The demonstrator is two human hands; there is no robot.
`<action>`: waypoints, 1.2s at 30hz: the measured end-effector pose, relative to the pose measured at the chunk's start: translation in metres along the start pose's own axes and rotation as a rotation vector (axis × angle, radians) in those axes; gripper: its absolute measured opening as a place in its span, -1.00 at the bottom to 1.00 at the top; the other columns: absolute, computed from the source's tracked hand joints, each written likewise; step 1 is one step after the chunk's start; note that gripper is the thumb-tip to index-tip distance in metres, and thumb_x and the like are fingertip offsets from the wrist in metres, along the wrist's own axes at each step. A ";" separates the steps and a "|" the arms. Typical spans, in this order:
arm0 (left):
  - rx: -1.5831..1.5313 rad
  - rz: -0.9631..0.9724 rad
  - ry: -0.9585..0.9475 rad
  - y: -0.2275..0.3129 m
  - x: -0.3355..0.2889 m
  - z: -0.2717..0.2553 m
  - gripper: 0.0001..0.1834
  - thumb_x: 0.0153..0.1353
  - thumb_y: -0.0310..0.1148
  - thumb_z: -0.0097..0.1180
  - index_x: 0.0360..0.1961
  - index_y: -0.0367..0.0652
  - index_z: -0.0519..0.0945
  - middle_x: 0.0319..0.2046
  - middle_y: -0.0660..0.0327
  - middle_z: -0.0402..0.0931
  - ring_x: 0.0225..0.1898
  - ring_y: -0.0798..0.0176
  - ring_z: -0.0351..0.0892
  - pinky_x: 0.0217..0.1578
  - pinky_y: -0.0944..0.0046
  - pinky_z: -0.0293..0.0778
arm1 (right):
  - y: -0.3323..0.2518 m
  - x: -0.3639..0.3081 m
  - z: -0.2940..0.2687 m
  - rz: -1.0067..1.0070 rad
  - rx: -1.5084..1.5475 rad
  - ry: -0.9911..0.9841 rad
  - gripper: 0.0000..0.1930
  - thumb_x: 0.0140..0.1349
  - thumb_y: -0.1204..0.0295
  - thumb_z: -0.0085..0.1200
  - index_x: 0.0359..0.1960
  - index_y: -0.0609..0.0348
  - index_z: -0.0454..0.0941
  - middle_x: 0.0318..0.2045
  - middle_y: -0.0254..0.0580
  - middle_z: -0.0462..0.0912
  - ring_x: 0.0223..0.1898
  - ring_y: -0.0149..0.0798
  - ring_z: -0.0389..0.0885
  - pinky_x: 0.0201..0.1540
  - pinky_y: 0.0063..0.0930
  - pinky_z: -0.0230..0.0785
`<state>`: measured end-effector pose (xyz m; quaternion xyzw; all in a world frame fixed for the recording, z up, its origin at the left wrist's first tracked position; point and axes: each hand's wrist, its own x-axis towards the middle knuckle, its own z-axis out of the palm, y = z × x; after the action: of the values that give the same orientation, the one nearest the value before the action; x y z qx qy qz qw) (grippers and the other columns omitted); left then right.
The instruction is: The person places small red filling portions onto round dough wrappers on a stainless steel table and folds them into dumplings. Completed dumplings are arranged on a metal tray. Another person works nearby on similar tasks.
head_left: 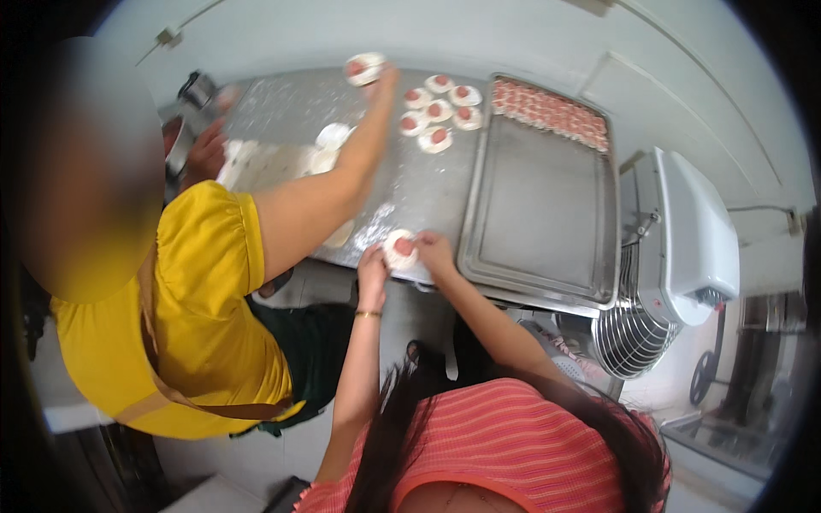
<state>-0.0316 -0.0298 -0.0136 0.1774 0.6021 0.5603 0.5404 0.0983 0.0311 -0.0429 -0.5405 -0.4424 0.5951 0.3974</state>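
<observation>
Head view: the left hand is grasping a filled dough round by its left rim, and the right hand is pinching its right side between the fingertips, both holding it at the near edge of the metal table. A co-worker in yellow is holding another filled round at the far edge. Seven topped rounds are lying toward the far edge, beside a large tray, where rows of pink-topped pieces are lining its far edge.
</observation>
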 end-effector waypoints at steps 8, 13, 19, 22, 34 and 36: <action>0.039 -0.052 -0.077 -0.011 0.012 -0.004 -0.68 0.21 -0.53 -0.12 0.00 -0.30 0.41 -0.17 0.18 0.48 -0.20 0.39 0.49 -0.24 0.41 0.46 | -0.021 -0.021 -0.015 -0.016 0.079 -0.066 -0.74 0.02 0.69 -0.08 -0.22 0.40 0.56 -0.33 -0.12 0.64 -0.29 -0.33 0.60 -0.23 -0.52 0.42; -0.030 -0.051 -0.118 -0.001 -0.003 0.010 -0.69 0.21 -0.50 0.02 -0.01 -0.30 0.43 -0.14 0.18 0.42 -0.21 0.36 0.50 -0.22 0.41 0.52 | -0.023 -0.030 -0.017 -0.077 0.216 -0.140 -0.69 0.02 0.76 -0.05 -0.16 0.38 0.54 -0.27 -0.14 0.63 -0.21 -0.34 0.59 -0.10 -0.54 0.40; -0.098 0.039 -0.025 0.007 -0.014 0.017 -0.73 0.17 -0.52 0.09 -0.08 -0.32 0.46 -0.20 0.21 0.44 -0.24 0.37 0.51 -0.23 0.42 0.51 | -0.029 -0.020 -0.018 0.032 0.306 -0.180 -0.67 0.03 0.71 0.06 -0.10 0.38 0.50 -0.19 -0.15 0.61 -0.18 -0.35 0.57 -0.08 -0.53 0.38; -0.095 0.055 -0.027 -0.004 -0.009 0.009 -0.76 0.16 -0.55 0.09 -0.12 -0.31 0.46 -0.23 0.23 0.47 -0.25 0.38 0.51 -0.24 0.40 0.51 | -0.035 -0.028 -0.012 -0.007 0.464 -0.214 -0.72 0.03 0.67 0.09 -0.15 0.36 0.52 -0.21 -0.17 0.62 -0.18 -0.35 0.57 -0.10 -0.53 0.38; -0.114 0.093 -0.144 -0.005 -0.020 0.005 -0.76 0.12 -0.68 0.05 -0.17 -0.25 0.47 -0.11 0.20 0.46 -0.13 0.32 0.53 -0.12 0.29 0.53 | -0.050 -0.017 -0.025 -0.217 -0.383 -0.199 -0.67 -0.07 0.67 0.10 -0.18 0.27 0.54 -0.39 -0.17 0.66 -0.35 -0.35 0.62 -0.26 -0.51 0.43; -0.011 0.176 -0.121 -0.017 -0.011 0.002 -0.81 0.09 -0.68 0.09 -0.25 -0.27 0.49 -0.17 0.21 0.50 -0.20 0.37 0.53 -0.20 0.36 0.51 | -0.052 -0.017 -0.026 -0.291 -0.437 -0.186 -0.69 -0.07 0.66 0.10 -0.20 0.27 0.54 -0.39 -0.15 0.65 -0.36 -0.31 0.62 -0.27 -0.49 0.44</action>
<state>-0.0194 -0.0434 -0.0230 0.2600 0.5475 0.5971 0.5255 0.1256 0.0326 0.0115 -0.4874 -0.6676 0.4694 0.3105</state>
